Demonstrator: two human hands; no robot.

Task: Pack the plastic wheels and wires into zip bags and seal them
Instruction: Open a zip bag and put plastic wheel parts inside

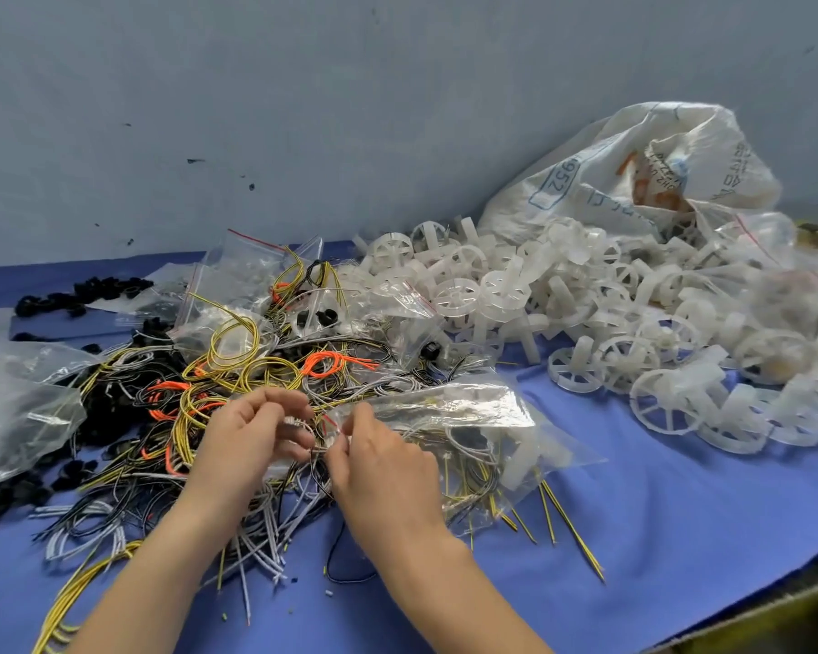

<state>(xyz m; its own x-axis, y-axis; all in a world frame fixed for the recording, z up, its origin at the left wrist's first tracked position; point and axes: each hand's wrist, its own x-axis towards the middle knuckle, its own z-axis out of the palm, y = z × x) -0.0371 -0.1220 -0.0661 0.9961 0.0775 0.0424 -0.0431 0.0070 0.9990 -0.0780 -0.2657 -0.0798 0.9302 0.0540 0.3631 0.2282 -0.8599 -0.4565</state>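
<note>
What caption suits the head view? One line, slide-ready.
Left hand and right hand pinch the mouth of a filled zip bag amid loose wires and white plastic wheels.

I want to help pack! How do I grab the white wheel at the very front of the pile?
Likely pinch the front wheel by its rim, thumb outside and a finger through a gap between spokes. Come from the bare blue cloth side in front: its spoked face tilts that way, and other wheels crowd behind it.

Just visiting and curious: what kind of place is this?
Likely a small workshop's packing bench: a heap of plastic wheels beside a white sack, tangled wires, and a part-filled zip bag.
</note>
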